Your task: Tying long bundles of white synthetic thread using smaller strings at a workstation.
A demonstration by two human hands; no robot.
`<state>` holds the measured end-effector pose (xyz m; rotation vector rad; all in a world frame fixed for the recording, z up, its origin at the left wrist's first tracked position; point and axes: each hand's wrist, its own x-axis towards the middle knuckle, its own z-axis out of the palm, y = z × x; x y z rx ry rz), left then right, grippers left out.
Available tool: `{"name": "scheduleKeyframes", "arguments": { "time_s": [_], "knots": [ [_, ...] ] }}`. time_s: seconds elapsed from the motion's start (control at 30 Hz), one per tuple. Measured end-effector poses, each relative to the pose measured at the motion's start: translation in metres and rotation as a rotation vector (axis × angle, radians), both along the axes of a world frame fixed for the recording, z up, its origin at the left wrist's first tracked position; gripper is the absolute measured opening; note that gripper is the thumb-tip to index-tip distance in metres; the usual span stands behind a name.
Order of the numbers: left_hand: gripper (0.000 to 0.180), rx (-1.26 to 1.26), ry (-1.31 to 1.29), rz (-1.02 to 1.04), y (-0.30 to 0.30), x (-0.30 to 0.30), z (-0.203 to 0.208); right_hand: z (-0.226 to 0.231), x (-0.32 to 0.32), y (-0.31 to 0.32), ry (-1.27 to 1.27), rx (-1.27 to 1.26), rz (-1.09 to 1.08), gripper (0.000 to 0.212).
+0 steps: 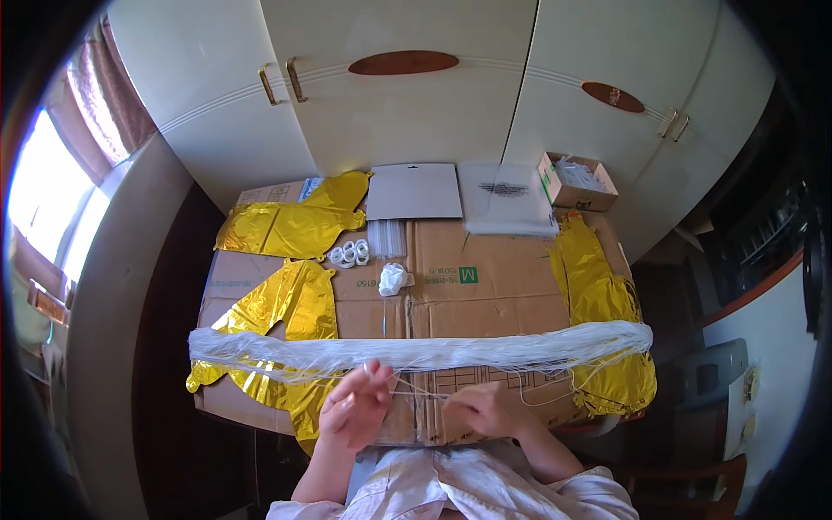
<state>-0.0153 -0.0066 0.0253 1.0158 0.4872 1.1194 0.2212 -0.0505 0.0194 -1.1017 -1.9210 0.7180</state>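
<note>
Head cam's got a thin white strand [419, 394] strung between both hands, just nearside of that long white string bundle [433, 349]. Left hand [354, 409] pinches it, right hand's [490, 411] fingers curl onto it. Cardboard [507, 312] underneath, gold foil balloons [607, 321] either side.

White string [420, 395] runs between left grip [357, 406] and right grip [482, 409].
</note>
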Motion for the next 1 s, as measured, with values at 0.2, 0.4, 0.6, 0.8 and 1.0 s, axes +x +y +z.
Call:
{"name": "scheduleKeyframes", "arguments": {
  "time_s": [0.2, 0.4, 0.6, 0.8, 1.0],
  "knots": [
    [0.009, 0.757, 1.023, 0.014, 0.005, -0.004, 0.004, 0.027, 0.011, 0.000, 0.288, -0.131, 0.125, 0.010],
    [0.012, -0.071, -0.122, -0.133, -0.001, 0.010, 0.007, 0.003, -0.011, -0.001, -0.019, 0.004, -0.034, 0.006],
    [0.019, 0.792, 0.842, -0.035, 0.004, 0.007, 0.011, 0.030, -0.007, -0.001, 0.276, -0.138, 0.028, 0.008],
    [0.017, 0.155, 0.151, -0.071, -0.004, 0.016, 0.016, 0.010, -0.024, -0.002, -0.011, 0.019, 0.030, 0.006],
    [0.016, 0.459, 0.287, -0.405, 0.006, 0.001, -0.003, 0.019, -0.015, 0.003, 0.141, -0.061, -0.008, 0.008]
  ]
}}
